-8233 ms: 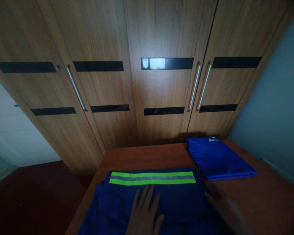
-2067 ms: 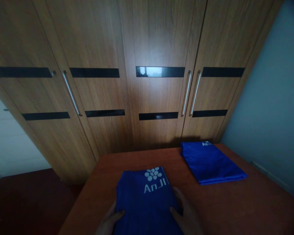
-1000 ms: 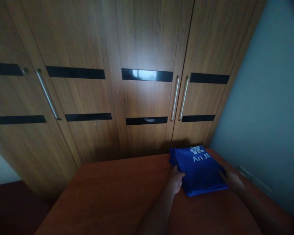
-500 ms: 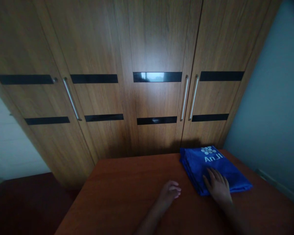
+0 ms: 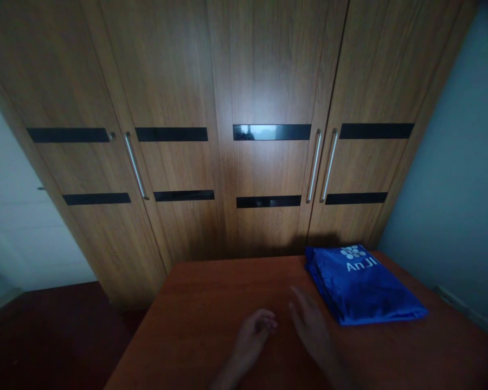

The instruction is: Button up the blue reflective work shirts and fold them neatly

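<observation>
A folded blue cloth or bag [image 5: 370,290] with a white printed logo lies on the right part of the reddish-brown table [image 5: 211,292]. To its left, my right hand [image 5: 310,322] is over the table, slightly blurred, its fingers apart and holding nothing; it does not touch the blue bundle. My left hand [image 5: 255,330] is left of my right hand, its fingers loosely curled with a gap to the thumb and nothing visible between them.
A wooden wardrobe [image 5: 183,168] with metal handles and black strips stands behind the table, its doors closed. At right is a bluish wall [image 5: 455,200]. A white door or panel [image 5: 24,238] and dark red floor [image 5: 57,330] show at left.
My right hand has left the blue bundle and moved left over the table. My left hand has shifted slightly left and down. The view has turned a little to the left.
</observation>
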`<state>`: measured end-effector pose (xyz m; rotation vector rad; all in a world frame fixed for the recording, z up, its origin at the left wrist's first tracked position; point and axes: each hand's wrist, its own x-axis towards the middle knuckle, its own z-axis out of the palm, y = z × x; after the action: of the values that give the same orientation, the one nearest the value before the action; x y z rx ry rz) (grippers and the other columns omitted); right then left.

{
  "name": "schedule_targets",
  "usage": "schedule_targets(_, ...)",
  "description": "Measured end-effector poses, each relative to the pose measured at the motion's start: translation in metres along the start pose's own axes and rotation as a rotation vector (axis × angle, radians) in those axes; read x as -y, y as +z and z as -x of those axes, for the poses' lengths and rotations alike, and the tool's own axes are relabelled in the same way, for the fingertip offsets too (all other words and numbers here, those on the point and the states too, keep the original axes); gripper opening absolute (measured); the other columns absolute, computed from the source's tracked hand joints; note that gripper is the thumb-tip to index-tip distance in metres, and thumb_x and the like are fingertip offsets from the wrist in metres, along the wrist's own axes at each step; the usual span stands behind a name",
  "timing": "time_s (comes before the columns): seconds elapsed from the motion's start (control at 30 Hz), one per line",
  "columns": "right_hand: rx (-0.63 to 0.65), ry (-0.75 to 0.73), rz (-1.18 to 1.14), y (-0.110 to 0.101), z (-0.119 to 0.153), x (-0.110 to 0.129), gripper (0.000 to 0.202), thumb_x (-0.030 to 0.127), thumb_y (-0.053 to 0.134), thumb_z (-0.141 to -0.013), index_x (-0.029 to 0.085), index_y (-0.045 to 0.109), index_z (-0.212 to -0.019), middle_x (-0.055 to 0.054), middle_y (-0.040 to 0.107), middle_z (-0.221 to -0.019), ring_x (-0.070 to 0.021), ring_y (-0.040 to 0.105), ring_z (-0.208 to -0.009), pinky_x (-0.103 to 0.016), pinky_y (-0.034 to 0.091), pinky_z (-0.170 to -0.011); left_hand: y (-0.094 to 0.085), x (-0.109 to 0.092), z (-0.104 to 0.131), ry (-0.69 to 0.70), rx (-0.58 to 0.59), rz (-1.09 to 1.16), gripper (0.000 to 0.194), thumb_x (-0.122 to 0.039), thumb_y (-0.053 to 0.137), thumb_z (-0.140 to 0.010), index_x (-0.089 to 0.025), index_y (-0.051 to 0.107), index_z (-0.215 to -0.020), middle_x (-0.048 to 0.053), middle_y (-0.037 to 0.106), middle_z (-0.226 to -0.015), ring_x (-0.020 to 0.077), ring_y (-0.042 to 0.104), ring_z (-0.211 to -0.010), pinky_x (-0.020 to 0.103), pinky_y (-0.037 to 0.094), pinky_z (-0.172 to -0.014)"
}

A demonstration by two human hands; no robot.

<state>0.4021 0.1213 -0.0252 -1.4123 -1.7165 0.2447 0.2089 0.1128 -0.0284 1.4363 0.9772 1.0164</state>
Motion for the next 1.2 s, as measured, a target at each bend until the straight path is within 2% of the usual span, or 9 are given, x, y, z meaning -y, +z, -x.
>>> schedule_targets(0.07, 0.127, 0.055, -0.148, 0.017, 0.010, 0.025, 0.032, 0.028, 0.038, -0.090, 0.022, 0.059, -0.113, -0.007, 0.068, -0.106, -0.0194, 0.064, -0.098, -0.031, 0.049, -0.086, -0.004, -0.004, 0.005, 0.015, -0.026, -0.083, 0.020, -0.023, 0.049, -0.077, -0.018, 0.061, -0.093, 0.005, 0.068, -0.084, 0.0170, 0.061, -0.079, 0.029, 0.046, -0.077)
schedule_targets(0.13, 0.224, 0.087, -0.238, 0.030, 0.019, 0.041, 0.027, 0.023, 0.038, -0.088, 0.024, 0.064, -0.097, -0.004, 0.071, -0.089, -0.0174, 0.067, -0.083, -0.027, 0.049, -0.077, -0.008, -0.008, 0.010, 0.026, -0.046, -0.181, 0.020, -0.022, 0.045, -0.079, -0.018, 0.062, -0.089, 0.004, 0.067, -0.081, 0.0178, 0.061, -0.080, 0.029, 0.045, -0.077)
schedule_targets(0.23, 0.246, 0.123, -0.279, 0.046, 0.033, 0.051, 0.024, 0.021, 0.039, -0.086, 0.024, 0.063, -0.086, -0.003, 0.070, -0.085, -0.0166, 0.066, -0.079, -0.025, 0.047, -0.073, -0.009, -0.009, 0.019, 0.034, -0.059, -0.309, 0.022, -0.021, 0.042, -0.082, -0.018, 0.064, -0.086, 0.005, 0.068, -0.084, 0.0181, 0.061, -0.082, 0.027, 0.045, -0.077)
schedule_targets(0.37, 0.217, 0.170, -0.275, 0.054, 0.044, 0.051, 0.021, 0.023, 0.037, -0.088, 0.024, 0.059, -0.087, -0.003, 0.068, -0.085, -0.0161, 0.065, -0.079, -0.023, 0.045, -0.071, -0.006, -0.007, 0.025, 0.047, -0.049, -0.435, 0.025, -0.018, 0.041, -0.083, -0.018, 0.065, -0.089, 0.006, 0.070, -0.087, 0.0172, 0.063, -0.081, 0.025, 0.044, -0.076)
schedule_targets(0.53, 0.231, 0.150, -0.313, 0.053, 0.046, 0.049, 0.019, 0.020, 0.037, -0.087, 0.023, 0.056, -0.085, -0.002, 0.067, -0.082, -0.0146, 0.064, -0.077, -0.021, 0.043, -0.069, -0.005, -0.009, 0.026, 0.084, -0.042, -0.496, 0.027, -0.014, 0.039, -0.082, -0.019, 0.065, -0.089, 0.005, 0.070, -0.090, 0.0163, 0.063, -0.083, 0.024, 0.044, -0.077)
schedule_targets(0.73, 0.206, 0.135, -0.330, 0.055, 0.044, 0.045, 0.016, 0.019, 0.040, -0.083, 0.023, 0.055, -0.082, -0.001, 0.066, -0.081, -0.0152, 0.063, -0.076, -0.022, 0.043, -0.069, -0.006, -0.013, 0.028, 0.099, -0.024, -0.504, 0.025, -0.013, 0.040, -0.080, -0.019, 0.064, -0.086, 0.005, 0.069, -0.086, 0.0161, 0.062, -0.082, 0.024, 0.044, -0.076)
schedule_targets(0.93, 0.203, 0.103, -0.360, 0.056, 0.044, 0.043, 0.016, 0.017, 0.038, -0.083, 0.023, 0.053, -0.083, -0.002, 0.065, -0.081, -0.0157, 0.063, -0.077, -0.023, 0.043, -0.070, -0.007, -0.009, 0.027, 0.112, -0.030, -0.513, 0.027, -0.011, 0.041, -0.079, -0.019, 0.065, -0.088, 0.005, 0.070, -0.089, 0.0169, 0.063, -0.085, 0.025, 0.044, -0.079)
schedule_targets(1.2, 0.185, 0.061, -0.292, 0.059, 0.040, 0.044, 0.016, 0.017, 0.038, -0.083, 0.023, 0.053, -0.083, -0.001, 0.065, -0.077, -0.0151, 0.063, -0.072, -0.022, 0.042, -0.067, -0.009, -0.011, 0.028, 0.138, -0.026, -0.474, 0.029, -0.017, 0.040, -0.084, -0.019, 0.067, -0.095, 0.006, 0.071, -0.095, 0.0173, 0.063, -0.088, 0.026, 0.044, -0.080)
